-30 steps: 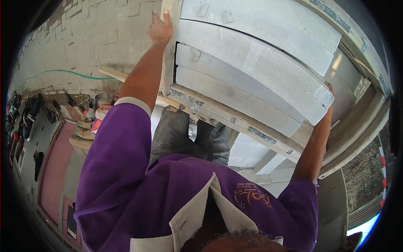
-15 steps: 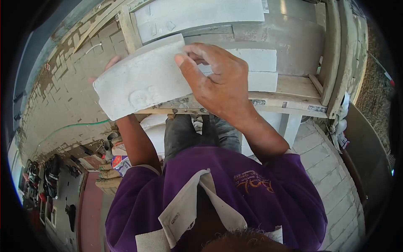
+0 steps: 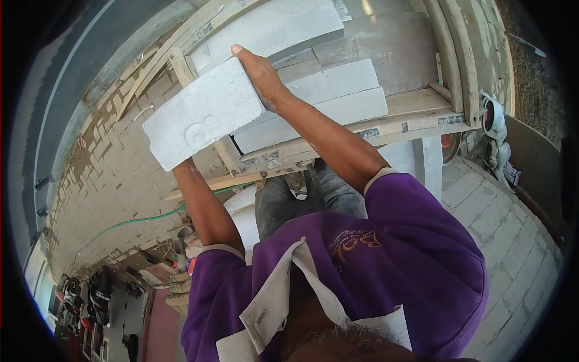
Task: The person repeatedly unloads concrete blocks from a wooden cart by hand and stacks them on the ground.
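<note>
A white rectangular block point(image 3: 199, 114) with a stamped, chipped mark on its face is tilted in front of me, above the wooden frame's left end. My right hand point(image 3: 260, 77) grips its right end, thumb side pointing up along the edge. Behind the block's lower left part goes my left hand point(image 3: 184, 165); only its wrist end shows, the fingers being hidden. Under and beside my right forearm lie two more white blocks point(image 3: 338, 81) side by side on the wooden frame point(image 3: 416, 125).
A larger white slab point(image 3: 271, 27) lies along the frame's far side, beside a grey board point(image 3: 380, 51). Wooden posts point(image 3: 461, 54) stand at the right. A green hose point(image 3: 136, 222) runs over the paved ground at left. White blocks point(image 3: 494, 253) form the floor at right.
The block has turned to face me more squarely. My right hand has moved from its upper front edge to its right end, arm stretched farther out. The view has swung round slightly.
</note>
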### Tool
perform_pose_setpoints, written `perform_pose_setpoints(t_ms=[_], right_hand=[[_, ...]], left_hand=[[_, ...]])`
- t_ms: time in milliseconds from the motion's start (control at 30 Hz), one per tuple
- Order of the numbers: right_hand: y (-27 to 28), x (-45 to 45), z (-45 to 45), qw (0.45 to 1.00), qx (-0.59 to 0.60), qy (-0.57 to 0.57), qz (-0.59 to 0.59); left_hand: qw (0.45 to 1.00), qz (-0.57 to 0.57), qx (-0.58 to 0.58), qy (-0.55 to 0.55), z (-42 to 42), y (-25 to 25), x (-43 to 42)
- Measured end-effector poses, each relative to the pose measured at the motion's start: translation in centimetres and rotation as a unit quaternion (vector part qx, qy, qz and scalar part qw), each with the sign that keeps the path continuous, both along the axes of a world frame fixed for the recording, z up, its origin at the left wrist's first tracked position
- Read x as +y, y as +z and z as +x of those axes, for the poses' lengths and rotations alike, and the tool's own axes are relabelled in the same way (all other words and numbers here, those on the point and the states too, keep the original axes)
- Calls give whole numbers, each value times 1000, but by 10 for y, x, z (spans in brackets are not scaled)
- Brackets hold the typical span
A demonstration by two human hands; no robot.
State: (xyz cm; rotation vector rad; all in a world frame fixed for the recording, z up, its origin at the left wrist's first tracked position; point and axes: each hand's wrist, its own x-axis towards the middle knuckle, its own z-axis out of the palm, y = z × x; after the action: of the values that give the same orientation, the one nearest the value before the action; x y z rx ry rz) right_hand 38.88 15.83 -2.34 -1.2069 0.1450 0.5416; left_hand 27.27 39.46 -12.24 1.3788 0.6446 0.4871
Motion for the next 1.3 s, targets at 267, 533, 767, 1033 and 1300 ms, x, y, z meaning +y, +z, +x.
perform_pose_setpoints(t_ms=[267,533,767,1033,1300], right_hand=[[147,-16,-68,941,-299,-125,-92],[260,-72,-160,949,-197,-245,7],[277,-138,-237,925,-165,-330,-90],[248,-216,-304,896,-239,-363,-86],[280,-318,-356,793,-376,-370,-307]], left_hand=[[980,77,-18,-182,-7,196,-32],[906,190,-81,-370,-19,337,-106],[845,177,-69,-500,-11,337,-182],[824,-112,-27,-555,2,301,-256],[777,-5,-17,-630,-40,348,-352]])
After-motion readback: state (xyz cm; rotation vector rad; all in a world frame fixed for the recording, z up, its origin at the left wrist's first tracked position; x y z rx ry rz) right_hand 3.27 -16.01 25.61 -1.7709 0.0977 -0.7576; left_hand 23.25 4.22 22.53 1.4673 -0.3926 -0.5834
